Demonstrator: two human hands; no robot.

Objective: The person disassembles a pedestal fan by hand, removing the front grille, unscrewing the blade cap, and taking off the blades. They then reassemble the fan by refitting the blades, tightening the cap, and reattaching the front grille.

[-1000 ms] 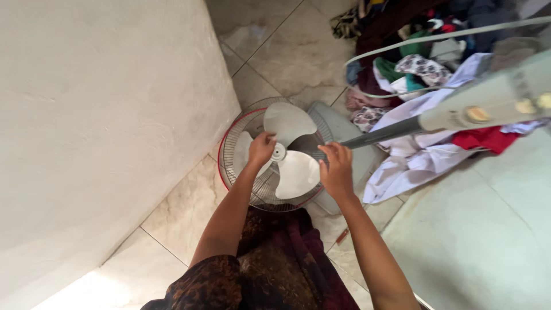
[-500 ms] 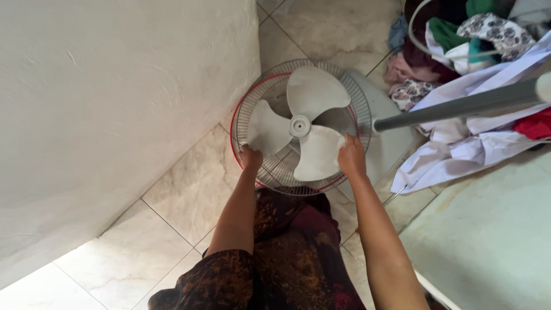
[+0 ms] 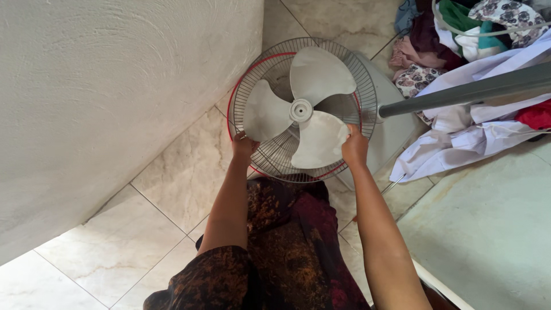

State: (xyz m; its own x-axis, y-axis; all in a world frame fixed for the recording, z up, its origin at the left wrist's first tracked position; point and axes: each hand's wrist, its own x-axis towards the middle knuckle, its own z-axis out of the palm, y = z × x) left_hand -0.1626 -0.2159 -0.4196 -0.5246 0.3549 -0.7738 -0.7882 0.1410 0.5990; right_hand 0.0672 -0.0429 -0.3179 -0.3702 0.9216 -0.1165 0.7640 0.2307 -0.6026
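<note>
From the head view, a pedestal fan lies tipped over on the tiled floor [image 3: 172, 189], its round wire grille [image 3: 270, 69] facing up with the pale three-bladed propeller [image 3: 301, 109] bare on top of it, the front guard off. A red ring [image 3: 231, 109] runs around the grille's edge. The fan sits centre-far in the scene, just beside the white wall [image 3: 115, 86] on the left; its grey pole [image 3: 465, 90] runs away to the right over a heap of clothes [image 3: 459, 34].

The left hand [image 3: 243, 144] holds the near-left rim of the grille, fingers closed over the wires. The right hand [image 3: 354, 147] has its grip closed at the near-right rim, fingertips touching the edge of the nearest blade. Whether it pinches blade, wire or both cannot be told.

As a judgement on handling: the grille is thin wire and the blades are light plastic, so the load is better carried by the rim than by a blade tip, which could flex or turn on its hub. With the hands set opposite each other, the head stays level. The pole's weight on the far right may drag, so slow, even movement seems wise.
</note>
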